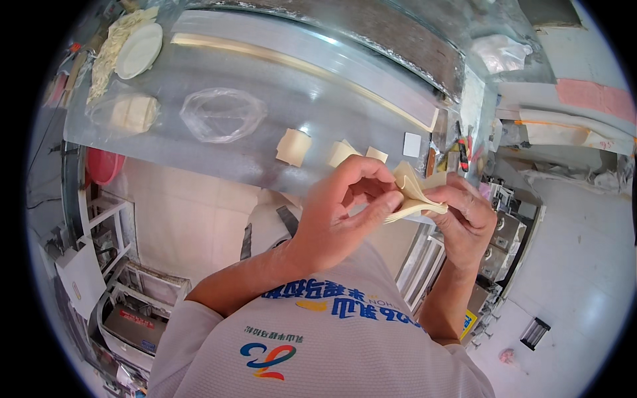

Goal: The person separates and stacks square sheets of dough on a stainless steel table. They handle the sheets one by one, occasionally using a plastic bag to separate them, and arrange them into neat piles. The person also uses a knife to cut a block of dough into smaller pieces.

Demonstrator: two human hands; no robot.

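Both hands hold a small stack of thin, pale-yellow dough wrappers [413, 194] above the table's near right edge. Its sheets are fanned and bent apart. My left hand [348, 209] pinches the left side between thumb and fingers. Around the right side, my right hand [468, 215] is closed, its fingertips partly behind the sheets. On the metal table [249, 156], just beyond my left hand, lie more wrapper stacks: a squarish pile [293, 147], a second pile [342, 152] partly covered by my hand, and a smaller piece [377, 155].
A clear plastic bag [222, 114] and a bagged wrapper stack [133, 113] lie left. Behind them are a white dish [139, 51] and dough strips [109, 53]. A long wooden strip [305, 73] spans the back. A white card [411, 144] sits near red-handled tools [462, 154].
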